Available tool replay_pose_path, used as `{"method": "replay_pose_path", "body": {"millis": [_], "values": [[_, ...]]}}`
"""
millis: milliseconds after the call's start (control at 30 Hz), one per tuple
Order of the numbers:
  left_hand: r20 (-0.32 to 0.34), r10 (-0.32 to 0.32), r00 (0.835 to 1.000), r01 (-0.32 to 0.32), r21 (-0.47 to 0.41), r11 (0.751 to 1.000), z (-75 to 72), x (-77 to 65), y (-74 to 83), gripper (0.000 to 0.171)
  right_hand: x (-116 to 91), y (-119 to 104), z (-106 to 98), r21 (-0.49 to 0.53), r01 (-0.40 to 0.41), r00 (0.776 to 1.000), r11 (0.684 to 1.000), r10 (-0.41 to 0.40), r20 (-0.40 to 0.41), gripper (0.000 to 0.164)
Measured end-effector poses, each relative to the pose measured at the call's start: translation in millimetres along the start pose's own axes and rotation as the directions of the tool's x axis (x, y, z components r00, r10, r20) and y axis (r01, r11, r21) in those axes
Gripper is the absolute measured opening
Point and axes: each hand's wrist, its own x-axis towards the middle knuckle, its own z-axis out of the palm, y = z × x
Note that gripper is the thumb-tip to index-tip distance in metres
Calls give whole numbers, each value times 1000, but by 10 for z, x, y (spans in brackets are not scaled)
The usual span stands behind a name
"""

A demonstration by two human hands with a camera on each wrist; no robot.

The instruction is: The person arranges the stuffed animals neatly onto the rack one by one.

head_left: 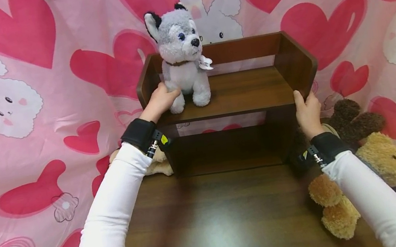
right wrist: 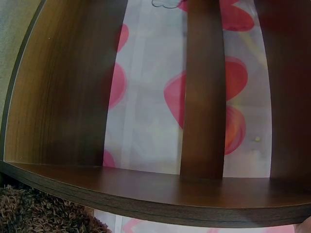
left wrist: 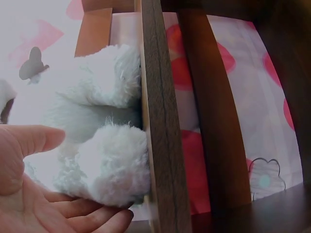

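Observation:
A grey-and-white plush husky [head_left: 182, 52] sits upright at the left end of a dark brown wooden shelf's upper board [head_left: 251, 89]. My left hand [head_left: 161, 100] holds the husky low on its side. In the left wrist view, the thumb [left wrist: 43, 138] lies across the front of a white leg [left wrist: 114, 165] and the fingers pass round its outer side. At the shelf's right end, my right hand [head_left: 307, 111] grips the side panel [head_left: 296, 60], thumb at the front edge. Only a bit of that hand shows in the right wrist view's lower corner.
The shelf stands on a brown tabletop [head_left: 220, 215]. Right of it lie a dark brown plush [head_left: 349, 121] and a tan plush [head_left: 386, 158], partly behind my right arm. A cream plush [head_left: 159, 164] shows at the left. Pink heart-print cloth [head_left: 96, 23] hangs around.

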Motion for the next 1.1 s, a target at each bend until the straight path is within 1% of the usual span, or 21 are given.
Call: {"method": "replay_pose_path", "body": {"millis": [67,167,300,400,500,600,700,767,867,967,1033,1100], "values": [[17,-11,1000,10,28,1000,-19,-14,2,67,1,2,3,-1,6,1000,1000,-6,-4,44],[68,-38,997,34,64,997,-55,-31,5,72,-2,-3,8,-4,20,1000,1000,-20,-15,43],[118,-57,991,37,161,986,-75,-21,9,75,-11,-6,13,-10,26,999,1000,-26,-20,42],[140,-41,989,7,235,972,-87,-36,28,66,-15,-4,13,-14,28,999,1000,-28,-23,42],[180,-29,983,-22,276,961,-117,-81,54,58,-15,-5,13,-14,34,999,999,-34,-28,41],[221,-8,975,-57,287,956,-140,-118,69,50,-11,-12,9,-13,38,999,999,-39,-31,42],[240,20,970,-90,283,955,-141,-162,68,44,-17,-11,12,-8,42,999,999,-43,-27,42],[247,38,968,-114,301,947,-141,-182,85,38,-17,-16,7,-9,41,999,999,-41,-27,42],[266,22,964,-119,353,928,-151,-208,110,28,-24,-23,1,-8,34,999,999,-34,-26,42],[297,-33,954,-94,402,911,-174,-225,124,20,-31,-33,-2,-12,25,999,1000,-25,-24,42],[314,-51,948,-88,412,907,-195,-233,130,19,-32,-41,-2,-12,21,1000,1000,-21,-20,43],[327,-56,943,-86,403,911,-215,-236,128,20,-33,-50,-3,-15,20,1000,1000,-20,-19,43]]}}
